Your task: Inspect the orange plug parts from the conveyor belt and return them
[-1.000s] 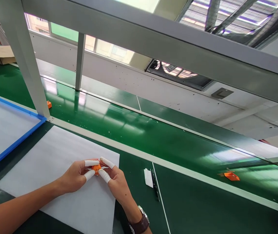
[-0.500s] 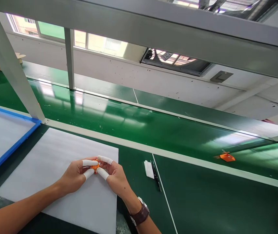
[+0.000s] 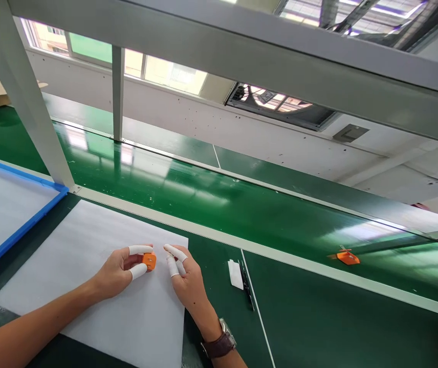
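A small orange plastic piece, roughly square with a small mark or hole in its face, is pinched between the thumb and fingers of my left hand. My right hand is just to the right, apart from the piece, thumb and fingertips pressed together. Whether something tiny sits in that pinch I cannot make out. White finger cots cover the thumb and fingertips of both hands. Below them lies a white foam sheet on the dark green bench.
A blue-edged tray stands at left. Right of the sheet lie a white slip and a black pen-like tool. Past the metal edge, a green conveyor belt carries an orange item. A grey frame post rises at left.
My right hand has come off the orange piece and moved slightly right, its fingers pinched. The piece's face now shows in my left hand. The orange item on the belt has shifted left.
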`<state>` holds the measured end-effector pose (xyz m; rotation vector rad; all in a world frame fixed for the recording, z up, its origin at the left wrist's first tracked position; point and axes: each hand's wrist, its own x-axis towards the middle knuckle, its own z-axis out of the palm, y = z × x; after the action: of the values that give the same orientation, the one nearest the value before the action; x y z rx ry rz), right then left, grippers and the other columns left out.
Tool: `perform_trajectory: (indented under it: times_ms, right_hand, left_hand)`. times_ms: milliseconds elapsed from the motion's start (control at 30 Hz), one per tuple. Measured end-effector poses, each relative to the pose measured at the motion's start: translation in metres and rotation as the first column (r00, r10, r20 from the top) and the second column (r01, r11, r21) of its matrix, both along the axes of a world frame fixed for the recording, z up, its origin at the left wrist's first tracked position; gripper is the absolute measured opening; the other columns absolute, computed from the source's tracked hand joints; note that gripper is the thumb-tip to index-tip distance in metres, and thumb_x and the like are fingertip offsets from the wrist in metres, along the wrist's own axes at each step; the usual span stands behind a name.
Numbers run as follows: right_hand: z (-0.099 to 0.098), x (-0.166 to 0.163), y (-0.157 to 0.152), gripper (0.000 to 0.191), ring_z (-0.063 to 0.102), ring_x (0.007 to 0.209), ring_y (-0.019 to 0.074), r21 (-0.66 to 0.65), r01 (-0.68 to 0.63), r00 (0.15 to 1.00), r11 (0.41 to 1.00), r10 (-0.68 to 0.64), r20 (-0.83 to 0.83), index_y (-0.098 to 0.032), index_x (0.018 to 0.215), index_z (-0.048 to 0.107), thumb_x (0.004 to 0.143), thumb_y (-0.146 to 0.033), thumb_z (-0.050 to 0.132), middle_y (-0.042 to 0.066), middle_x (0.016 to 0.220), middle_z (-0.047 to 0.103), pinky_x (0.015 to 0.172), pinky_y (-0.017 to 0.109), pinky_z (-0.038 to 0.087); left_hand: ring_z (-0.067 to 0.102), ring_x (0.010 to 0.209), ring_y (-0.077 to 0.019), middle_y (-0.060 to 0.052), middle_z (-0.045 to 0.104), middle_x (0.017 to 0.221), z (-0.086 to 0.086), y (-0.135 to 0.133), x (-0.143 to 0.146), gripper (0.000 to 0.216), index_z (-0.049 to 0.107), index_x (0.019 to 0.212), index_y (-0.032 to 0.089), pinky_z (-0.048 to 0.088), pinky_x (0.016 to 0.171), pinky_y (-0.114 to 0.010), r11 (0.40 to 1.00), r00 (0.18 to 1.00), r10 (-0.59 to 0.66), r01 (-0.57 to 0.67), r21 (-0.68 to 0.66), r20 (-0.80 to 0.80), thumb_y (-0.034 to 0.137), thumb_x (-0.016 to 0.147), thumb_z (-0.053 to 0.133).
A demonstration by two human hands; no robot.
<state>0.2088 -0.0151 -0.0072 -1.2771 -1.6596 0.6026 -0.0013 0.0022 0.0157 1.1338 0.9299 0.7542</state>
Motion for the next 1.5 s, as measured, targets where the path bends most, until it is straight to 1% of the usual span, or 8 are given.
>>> perform_trajectory:
  times_ms: [333, 500, 633, 833, 967, 1200, 1333, 1500]
  right_hand:
    - [-0.016, -0.001, 0.006, 0.028, 0.061, 0.099, 0.0249, 0.192, -0.089, 0.942, 0.977, 0.020, 0.336, -0.023, 0.116, 0.067, 0.095, -0.012, 0.053, 0.009, 0.108, 0.067, 0.085, 0.045, 0.056]
    - [-0.017, -0.001, 0.008, 0.027, 0.061, 0.097, 0.0247, 0.208, -0.087, 0.947, 0.974, 0.016, 0.322, -0.023, 0.114, 0.066, 0.094, -0.011, 0.051, 0.009, 0.106, 0.066, 0.084, 0.045, 0.056]
    - [-0.017, -0.001, 0.010, 0.025, 0.061, 0.096, 0.0246, 0.227, -0.081, 0.955, 0.971, 0.010, 0.296, -0.022, 0.107, 0.066, 0.092, -0.008, 0.052, 0.009, 0.103, 0.066, 0.084, 0.045, 0.056]
    - [-0.018, -0.002, 0.010, 0.028, 0.062, 0.091, 0.0241, 0.248, -0.059, 0.956, 0.967, -0.016, 0.292, -0.022, 0.103, 0.067, 0.087, -0.004, 0.053, 0.008, 0.098, 0.066, 0.081, 0.042, 0.056]
    - [-0.017, -0.002, 0.010, 0.031, 0.063, 0.089, 0.0242, 0.238, -0.045, 0.959, 0.970, -0.024, 0.282, -0.023, 0.099, 0.068, 0.084, 0.000, 0.053, 0.007, 0.096, 0.066, 0.079, 0.040, 0.056]
    - [-0.017, 0.000, 0.012, 0.036, 0.061, 0.091, 0.0253, 0.211, -0.067, 0.957, 0.975, 0.003, 0.290, -0.021, 0.099, 0.068, 0.080, 0.003, 0.049, 0.008, 0.098, 0.066, 0.081, 0.043, 0.056]
    - [-0.018, 0.001, 0.010, 0.037, 0.060, 0.095, 0.0256, 0.176, -0.081, 0.958, 0.981, 0.027, 0.286, -0.021, 0.101, 0.067, 0.080, 0.003, 0.047, 0.009, 0.103, 0.065, 0.084, 0.044, 0.055]
    - [-0.022, 0.004, 0.009, 0.039, 0.061, 0.104, 0.0248, 0.153, -0.116, 0.955, 0.981, 0.068, 0.289, -0.022, 0.109, 0.066, 0.084, 0.000, 0.047, 0.009, 0.112, 0.065, 0.092, 0.043, 0.054]
  left_hand:
    - [0.067, 0.109, -0.0262, -0.009, 0.070, 0.115, -0.008, 0.005, -0.004, 0.047, 0.063, 0.122, 0.018, 0.052, 0.102, -0.041, 0.992, 0.985, 0.107, -0.097, 0.075, -0.134, 0.034, 0.079, 0.075]
    - [0.065, 0.088, -0.0208, -0.004, 0.068, 0.115, 0.000, 0.018, -0.006, 0.042, 0.069, 0.117, 0.027, 0.055, 0.084, -0.034, 0.941, 0.914, 0.196, -0.073, 0.329, -0.356, 0.041, 0.078, 0.073]
    - [0.062, 0.080, -0.0183, -0.003, 0.068, 0.099, 0.003, 0.070, 0.006, 0.041, 0.069, 0.119, 0.024, 0.053, 0.076, -0.030, 0.885, 0.838, 0.297, -0.062, 0.461, -0.458, 0.040, 0.080, 0.070]
    - [0.063, 0.106, -0.0243, -0.010, 0.064, 0.120, 0.004, 0.180, 0.027, 0.034, 0.062, 0.121, 0.015, 0.052, 0.093, -0.044, 0.826, 0.738, 0.450, -0.130, 0.549, -0.503, 0.031, 0.091, 0.067]
    - [0.064, 0.107, -0.0247, -0.010, 0.062, 0.125, 0.004, 0.208, 0.026, 0.033, 0.060, 0.124, 0.016, 0.056, 0.090, -0.046, 0.813, 0.684, 0.506, -0.172, 0.557, -0.526, 0.033, 0.096, 0.062]
    - [0.061, 0.109, -0.0268, -0.017, 0.058, 0.128, -0.001, 0.155, 0.025, 0.047, 0.049, 0.137, 0.011, 0.052, 0.090, -0.039, 0.720, 0.674, 0.577, -0.152, 0.677, -0.461, 0.025, 0.093, 0.058]
    - [0.063, 0.093, -0.0180, -0.008, 0.063, 0.120, -0.008, 0.091, 0.029, 0.038, 0.059, 0.127, 0.020, 0.055, 0.083, -0.032, 0.662, 0.814, 0.352, 0.132, 0.737, -0.462, 0.020, 0.089, 0.057]
    - [0.060, 0.112, -0.0233, -0.007, 0.066, 0.120, -0.020, 0.056, 0.025, 0.038, 0.068, 0.106, 0.021, 0.053, 0.096, -0.036, 0.511, 0.837, 0.095, 0.424, 0.748, -0.539, 0.004, 0.073, 0.062]
